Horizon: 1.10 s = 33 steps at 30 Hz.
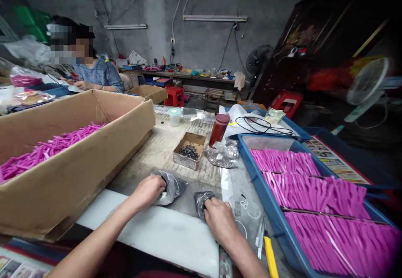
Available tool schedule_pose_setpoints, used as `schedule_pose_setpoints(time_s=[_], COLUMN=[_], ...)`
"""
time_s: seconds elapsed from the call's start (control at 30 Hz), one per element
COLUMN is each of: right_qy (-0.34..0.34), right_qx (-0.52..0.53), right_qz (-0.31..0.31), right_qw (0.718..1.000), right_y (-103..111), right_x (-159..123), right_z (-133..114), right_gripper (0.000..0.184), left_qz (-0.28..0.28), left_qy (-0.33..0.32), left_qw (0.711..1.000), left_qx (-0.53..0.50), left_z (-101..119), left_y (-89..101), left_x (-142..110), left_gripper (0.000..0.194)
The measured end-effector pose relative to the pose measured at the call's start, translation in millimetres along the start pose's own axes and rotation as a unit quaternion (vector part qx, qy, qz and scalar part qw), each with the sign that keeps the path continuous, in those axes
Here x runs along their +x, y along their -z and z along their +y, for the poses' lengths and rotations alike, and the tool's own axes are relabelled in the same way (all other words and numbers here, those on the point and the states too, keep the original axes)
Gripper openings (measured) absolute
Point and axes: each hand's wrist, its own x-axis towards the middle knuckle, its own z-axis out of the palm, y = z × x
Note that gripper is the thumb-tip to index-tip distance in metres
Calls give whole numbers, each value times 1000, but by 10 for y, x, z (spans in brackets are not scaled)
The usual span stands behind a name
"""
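Note:
On the left of the worktop, my left hand (153, 189) dips its curled fingertips into the mouth of a clear plastic bag (173, 188). To the right, a smaller dark-looking plastic bag (200, 202) lies against the fingers of my right hand (220, 220), which are bent into its opening. Both hands look closed, but the fingertips and whatever they pinch are hidden by the bags. A small cardboard box (188, 152) holding many small black screw-like parts stands just beyond the two bags.
A long cardboard box (72, 160) of pink strips walls the left side. At right, a blue crate (256, 186) holds rows of pink pieces. A yellow-handled cutter (270, 255), a red jar (219, 129) and a bag of small parts (222, 155) are nearby. A co-worker (97, 73) sits far left.

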Motion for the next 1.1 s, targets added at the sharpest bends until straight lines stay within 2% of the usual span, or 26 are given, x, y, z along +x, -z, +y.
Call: schedule_pose_setpoints(time_s=[0.1,0.33,0.67,0.83,1.1], right_qy=[4,5,-10,-7,-7], right_qx=[-4,-6,31,38,35], right_qz=[-2,-5,5,11,9], right_qw=[1000,1000,999,999,999], right_y=[-2,-22,-31,-42,-37], right_x=[8,10,-43,-47,-50], right_z=[-2,11,41,48,44], right_gripper=[12,15,13,14,14], left_qz=[-11,-8,11,-8,-16], left_qy=[-29,-3,-21,-13,-9], left_qw=[998,991,991,993,990], left_qx=[63,132,132,120,140], left_z=[8,42,-12,-15,-19], left_y=[-110,-246,-180,-131,-274], left_x=[22,57,-50,-45,31], left_gripper=[19,17,23,22,17])
